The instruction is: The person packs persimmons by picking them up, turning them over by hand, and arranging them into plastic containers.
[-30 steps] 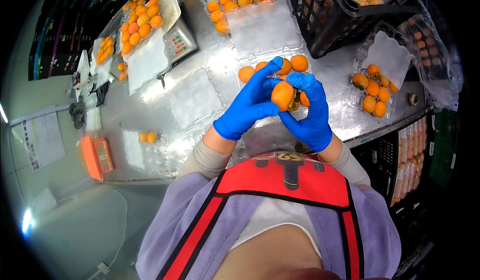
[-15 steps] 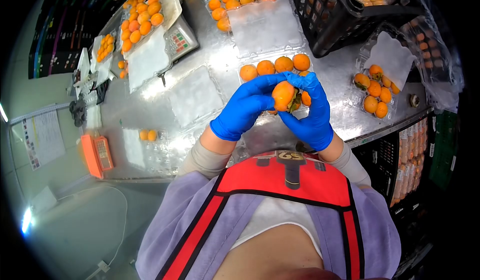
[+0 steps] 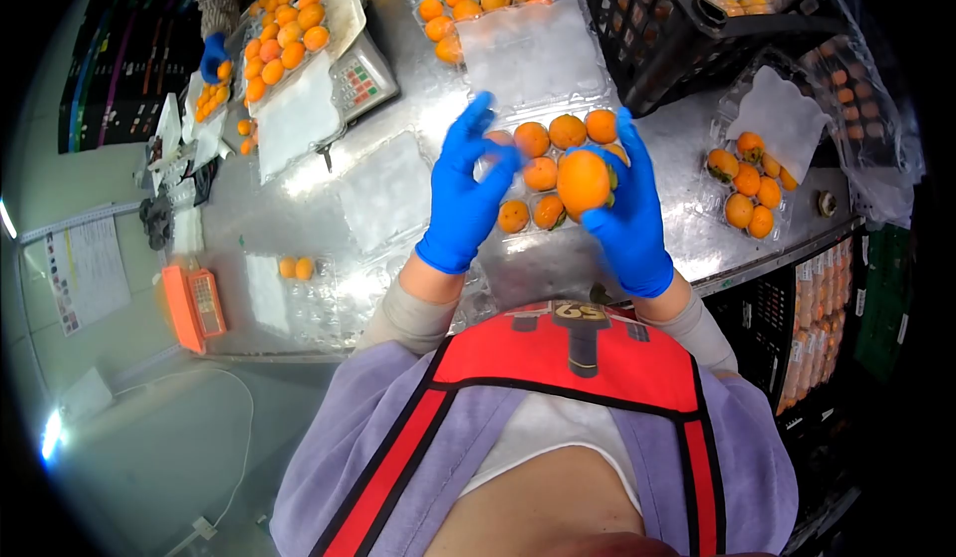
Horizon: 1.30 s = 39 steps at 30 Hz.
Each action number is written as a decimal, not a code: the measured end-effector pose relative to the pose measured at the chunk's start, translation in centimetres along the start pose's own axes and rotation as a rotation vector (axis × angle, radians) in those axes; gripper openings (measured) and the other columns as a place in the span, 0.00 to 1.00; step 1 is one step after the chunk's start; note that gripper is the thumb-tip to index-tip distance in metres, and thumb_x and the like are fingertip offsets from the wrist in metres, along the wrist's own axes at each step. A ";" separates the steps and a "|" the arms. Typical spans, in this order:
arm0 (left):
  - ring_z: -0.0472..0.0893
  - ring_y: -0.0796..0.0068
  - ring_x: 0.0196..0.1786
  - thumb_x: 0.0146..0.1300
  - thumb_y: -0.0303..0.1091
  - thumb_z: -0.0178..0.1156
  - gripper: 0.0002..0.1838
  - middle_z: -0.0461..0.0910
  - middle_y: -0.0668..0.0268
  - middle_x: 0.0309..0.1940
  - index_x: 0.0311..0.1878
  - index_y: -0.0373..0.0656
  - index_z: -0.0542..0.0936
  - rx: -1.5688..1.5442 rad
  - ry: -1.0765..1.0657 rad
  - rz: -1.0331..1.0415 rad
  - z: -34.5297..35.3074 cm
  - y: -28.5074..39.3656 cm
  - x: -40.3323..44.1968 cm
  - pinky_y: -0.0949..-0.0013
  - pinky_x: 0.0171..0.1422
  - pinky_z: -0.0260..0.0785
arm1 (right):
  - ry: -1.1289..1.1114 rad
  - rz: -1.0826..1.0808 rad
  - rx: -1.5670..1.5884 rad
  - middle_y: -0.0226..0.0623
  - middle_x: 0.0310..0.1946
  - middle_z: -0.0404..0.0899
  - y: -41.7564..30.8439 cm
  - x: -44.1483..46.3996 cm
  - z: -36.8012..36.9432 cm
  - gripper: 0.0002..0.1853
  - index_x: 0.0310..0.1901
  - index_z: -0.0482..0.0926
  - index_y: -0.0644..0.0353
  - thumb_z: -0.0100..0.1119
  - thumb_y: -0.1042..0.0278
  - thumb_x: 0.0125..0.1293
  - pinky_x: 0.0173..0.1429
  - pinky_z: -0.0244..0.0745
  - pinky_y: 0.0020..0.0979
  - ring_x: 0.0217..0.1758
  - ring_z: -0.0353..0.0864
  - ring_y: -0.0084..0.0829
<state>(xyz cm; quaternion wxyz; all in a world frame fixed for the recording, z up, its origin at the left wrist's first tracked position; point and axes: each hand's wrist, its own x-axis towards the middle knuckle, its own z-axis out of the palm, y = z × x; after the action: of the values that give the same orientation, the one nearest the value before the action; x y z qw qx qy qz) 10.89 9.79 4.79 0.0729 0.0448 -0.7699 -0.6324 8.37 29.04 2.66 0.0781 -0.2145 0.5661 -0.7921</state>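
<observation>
A large orange persimmon (image 3: 584, 184) with a green leafy calyx rests in my right hand (image 3: 635, 221), gripped between the thumb and the blue-gloved fingers. My left hand (image 3: 464, 194), also gloved in blue, is apart from that fruit with its fingers spread and slightly blurred. Beneath both hands lies a clear plastic tray with several persimmons (image 3: 568, 131) in its cups; my right hand hides part of it. The tray's lid (image 3: 528, 54), lined with a white sheet, is folded back behind it.
A scale (image 3: 360, 77) carries a tray of orange fruit at the back left. Behind it is another person's gloved hand (image 3: 213, 57). A black crate (image 3: 652, 44) stands at the back right, near another tray of persimmons (image 3: 744, 181). An orange device (image 3: 194, 308) sits at the left edge.
My left hand has let go of the persimmon and moved left, fingers spreading. My right hand keeps the fruit, now turned with its smooth side showing. The other person's hand has reached lower.
</observation>
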 end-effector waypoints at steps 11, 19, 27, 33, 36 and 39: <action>0.55 0.51 0.72 0.46 0.45 0.72 0.43 0.59 0.54 0.68 0.65 0.42 0.66 0.443 -0.233 0.440 1.1 2.7 -0.8 0.52 0.73 0.47 | -0.114 0.451 0.693 0.39 0.63 0.61 0.8 0.2 0.4 0.38 0.70 0.54 0.59 0.53 0.52 0.62 0.64 0.66 0.38 0.65 0.66 0.37; 0.59 0.58 0.70 0.43 0.43 0.75 0.40 0.65 0.58 0.64 0.61 0.45 0.71 0.503 -0.041 0.433 -2.6 1.4 1.0 0.56 0.72 0.51 | -0.122 0.436 0.246 0.36 0.52 0.72 1.0 -0.2 0.0 0.36 0.70 0.52 0.59 0.54 0.55 0.65 0.50 0.72 0.24 0.48 0.75 0.26; 0.76 0.74 0.50 0.48 0.26 0.72 0.36 0.76 0.61 0.50 0.61 0.35 0.68 0.148 0.608 0.162 -21.2 -1.2 9.0 0.73 0.55 0.70 | 0.258 0.401 -0.074 0.34 0.47 0.75 0.8 -1.0 -5.2 0.30 0.69 0.55 0.60 0.47 0.63 0.67 0.57 0.66 0.25 0.48 0.74 0.23; 0.76 0.69 0.52 0.47 0.29 0.73 0.39 0.75 0.55 0.51 0.61 0.27 0.65 0.287 0.719 0.079 -26.7 -2.4 10.7 0.70 0.58 0.68 | 0.432 0.440 -0.186 0.33 0.48 0.76 2.9 -3.2 -10.7 0.28 0.68 0.60 0.54 0.49 0.63 0.67 0.56 0.65 0.24 0.49 0.73 0.21; 0.75 0.68 0.53 0.46 0.32 0.74 0.41 0.74 0.54 0.53 0.61 0.27 0.65 0.281 0.735 0.027 -27.9 -3.0 11.6 0.68 0.59 0.68 | 0.461 0.440 -0.167 0.32 0.45 0.76 3.8 -3.9 -11.9 0.28 0.68 0.60 0.55 0.50 0.66 0.66 0.52 0.66 0.21 0.46 0.74 0.20; 0.75 0.68 0.54 0.46 0.32 0.74 0.40 0.74 0.54 0.53 0.61 0.28 0.65 0.280 0.689 0.020 -29.1 -3.4 12.6 0.68 0.60 0.67 | 0.483 0.449 -0.152 0.32 0.43 0.77 4.3 -4.2 -12.2 0.28 0.68 0.60 0.57 0.51 0.66 0.66 0.50 0.67 0.19 0.44 0.75 0.20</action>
<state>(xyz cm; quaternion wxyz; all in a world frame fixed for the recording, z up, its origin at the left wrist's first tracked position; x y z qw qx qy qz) 3.26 -21.01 7.70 0.3270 0.2571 -0.7797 -0.4680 6.39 39.60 -5.65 0.0979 0.1039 0.6589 -0.7386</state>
